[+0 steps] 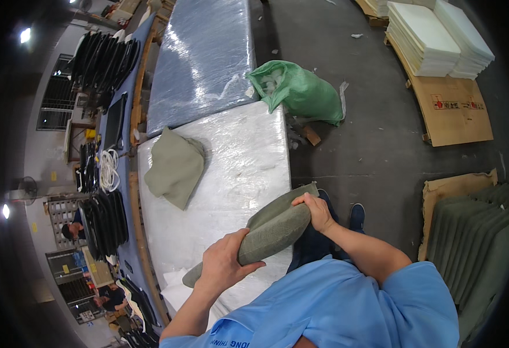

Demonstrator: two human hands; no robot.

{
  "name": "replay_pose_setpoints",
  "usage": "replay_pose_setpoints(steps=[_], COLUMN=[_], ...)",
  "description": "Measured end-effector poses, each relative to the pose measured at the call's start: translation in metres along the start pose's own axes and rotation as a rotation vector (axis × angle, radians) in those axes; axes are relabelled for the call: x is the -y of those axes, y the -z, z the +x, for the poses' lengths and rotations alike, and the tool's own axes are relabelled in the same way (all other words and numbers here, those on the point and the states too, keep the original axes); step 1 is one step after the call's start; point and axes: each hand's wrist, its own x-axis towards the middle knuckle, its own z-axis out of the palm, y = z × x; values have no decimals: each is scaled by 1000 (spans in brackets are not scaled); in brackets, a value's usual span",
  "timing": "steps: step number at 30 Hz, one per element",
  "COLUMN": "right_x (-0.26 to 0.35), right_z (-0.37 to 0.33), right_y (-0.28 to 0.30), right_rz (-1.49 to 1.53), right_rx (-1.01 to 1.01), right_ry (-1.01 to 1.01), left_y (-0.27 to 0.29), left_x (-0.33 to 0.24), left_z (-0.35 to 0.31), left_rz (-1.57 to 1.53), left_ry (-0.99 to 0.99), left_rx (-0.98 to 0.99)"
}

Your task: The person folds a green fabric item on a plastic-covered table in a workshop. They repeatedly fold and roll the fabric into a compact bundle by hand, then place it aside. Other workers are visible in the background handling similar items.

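Note:
A grey-green fabric cushion (275, 233) is held slantwise in front of me, over the near edge of the plastic-wrapped table (237, 151). My right hand (317, 213) pinches its upper right end, close to a corner. Across its lower left part lies my left hand (224, 260), gripping it with the thumb set apart from the fingers. The cushion's underside and some of my left fingers are hidden. Beyond it, a loose olive-green fabric piece (176, 165) lies crumpled on the table's white wrapping.
An open green sack (315, 95) with white stuffing leans by the table's far right corner. Stacked grey-green cushions (469, 238) stand at right, below white foam sheets (426, 37) on cardboard. Black padded pieces (105, 223) line a blue bench at left, where two people are.

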Motion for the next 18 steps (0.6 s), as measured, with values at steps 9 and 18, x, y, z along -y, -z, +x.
replay_pose_setpoints(steps=[9, 18], right_x=[-23, 3], right_z=[-19, -50], right_y=[30, 54], right_rz=[-270, -432], right_rx=[32, 203], right_ry=[-136, -100], left_y=[-20, -60], left_x=[8, 27], left_z=[-82, -212], left_rz=[-231, -619], left_ry=[204, 506], left_rx=[-289, -693])
